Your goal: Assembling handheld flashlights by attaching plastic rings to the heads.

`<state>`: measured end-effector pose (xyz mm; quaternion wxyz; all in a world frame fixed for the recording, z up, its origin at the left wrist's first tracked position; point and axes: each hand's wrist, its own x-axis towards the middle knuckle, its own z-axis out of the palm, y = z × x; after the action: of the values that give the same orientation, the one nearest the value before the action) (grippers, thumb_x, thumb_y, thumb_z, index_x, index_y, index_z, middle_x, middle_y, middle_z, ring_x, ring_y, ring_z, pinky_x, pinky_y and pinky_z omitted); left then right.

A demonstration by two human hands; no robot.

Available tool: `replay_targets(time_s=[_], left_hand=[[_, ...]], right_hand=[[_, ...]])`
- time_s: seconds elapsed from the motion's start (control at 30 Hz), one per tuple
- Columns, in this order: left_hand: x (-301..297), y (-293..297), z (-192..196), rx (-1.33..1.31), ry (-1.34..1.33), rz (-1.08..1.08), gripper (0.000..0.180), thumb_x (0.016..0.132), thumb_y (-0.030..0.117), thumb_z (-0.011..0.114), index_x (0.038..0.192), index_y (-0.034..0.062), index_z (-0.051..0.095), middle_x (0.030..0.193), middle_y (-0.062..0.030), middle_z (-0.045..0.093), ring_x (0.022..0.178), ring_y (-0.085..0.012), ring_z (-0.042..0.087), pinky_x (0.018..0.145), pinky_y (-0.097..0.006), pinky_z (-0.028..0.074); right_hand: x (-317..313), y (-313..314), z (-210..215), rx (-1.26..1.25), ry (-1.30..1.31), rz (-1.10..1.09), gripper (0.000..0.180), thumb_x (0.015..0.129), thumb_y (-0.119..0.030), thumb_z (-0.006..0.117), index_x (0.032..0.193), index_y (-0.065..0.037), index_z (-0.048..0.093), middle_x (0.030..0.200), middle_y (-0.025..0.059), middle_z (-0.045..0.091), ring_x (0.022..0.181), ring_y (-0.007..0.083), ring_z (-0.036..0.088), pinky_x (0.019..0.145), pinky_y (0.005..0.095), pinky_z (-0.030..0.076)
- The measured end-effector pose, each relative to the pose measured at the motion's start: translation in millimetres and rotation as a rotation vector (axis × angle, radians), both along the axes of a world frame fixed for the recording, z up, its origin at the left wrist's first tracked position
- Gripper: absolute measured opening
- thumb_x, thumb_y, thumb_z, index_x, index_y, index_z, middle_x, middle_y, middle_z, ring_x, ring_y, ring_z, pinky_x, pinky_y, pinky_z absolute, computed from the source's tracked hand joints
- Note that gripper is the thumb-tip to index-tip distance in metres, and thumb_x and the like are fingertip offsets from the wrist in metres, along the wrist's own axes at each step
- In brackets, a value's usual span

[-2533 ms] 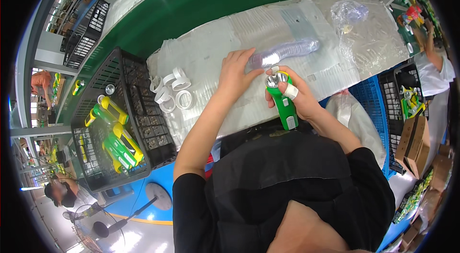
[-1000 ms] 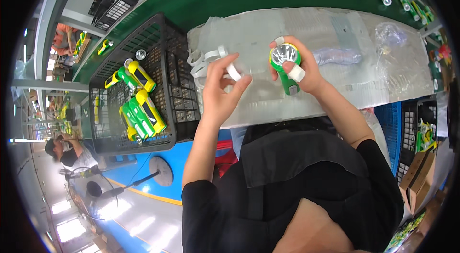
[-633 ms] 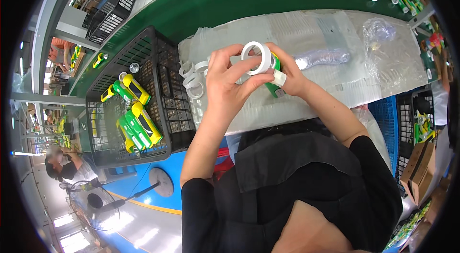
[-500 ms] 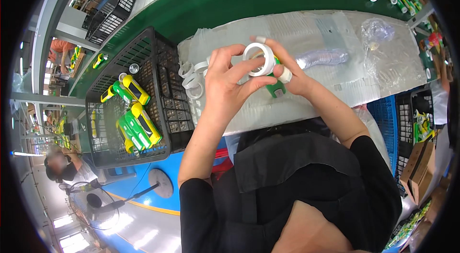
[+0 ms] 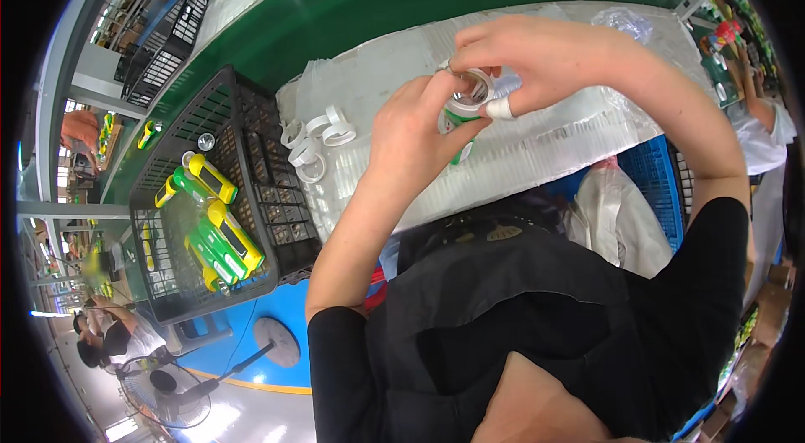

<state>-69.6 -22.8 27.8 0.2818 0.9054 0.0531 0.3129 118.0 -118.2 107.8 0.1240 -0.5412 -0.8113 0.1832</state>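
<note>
White between the fingers, a ring (image 5: 470, 109) sits at the head of the green flashlight (image 5: 459, 119), above the counter (image 5: 528, 143). The left hand (image 5: 411, 137) grips the flashlight, the right hand (image 5: 541, 57) the ring; uneven pressure could seat it crooked.

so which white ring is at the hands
The white ring at the flashlight's lens end, between left hand and right hand; the other rings lie by the black crate.

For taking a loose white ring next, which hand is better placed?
Probably the left hand: the loose rings lie nearer to it, on its side; the right hand is farther away. Both are occupied.
</note>
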Motion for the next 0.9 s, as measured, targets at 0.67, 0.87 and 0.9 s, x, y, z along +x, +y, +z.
replay_targets(time_s=[0.67,0.87,0.9], left_hand=[[11,4,-14,-0.076,-0.098,0.034,0.038,0.067,0.013,0.083,0.098,0.0119,0.062,0.077,-0.0066,0.060,0.072,-0.0268,0.060,0.061,-0.041,0.048],[9,2,-13,-0.036,-0.088,0.009,0.040,0.066,0.012,0.082,0.100,0.0128,0.060,0.078,-0.0074,0.060,0.073,-0.0278,0.060,0.061,-0.041,0.047],[10,4,-14,-0.053,-0.111,0.003,0.041,0.066,0.012,0.082,0.100,0.0128,0.060,0.078,-0.0073,0.060,0.073,-0.0279,0.060,0.061,-0.041,0.047]], right_hand=[[-5,0,-20,0.197,-0.010,-0.255,0.048,0.075,-0.044,0.071,0.088,0.001,0.060,0.082,0.0144,0.064,0.075,0.0302,0.063,0.064,0.0401,0.048],[-12,6,-14,0.032,-0.216,-0.308,0.039,0.077,-0.034,0.075,0.092,-0.003,0.057,0.092,0.0119,0.061,0.079,0.0275,0.060,0.064,0.0395,0.046],[-9,6,-15,0.292,-0.005,-0.124,0.035,0.077,-0.031,0.075,0.088,-0.003,0.057,0.088,0.0110,0.061,0.075,0.0276,0.060,0.062,0.0395,0.045]])
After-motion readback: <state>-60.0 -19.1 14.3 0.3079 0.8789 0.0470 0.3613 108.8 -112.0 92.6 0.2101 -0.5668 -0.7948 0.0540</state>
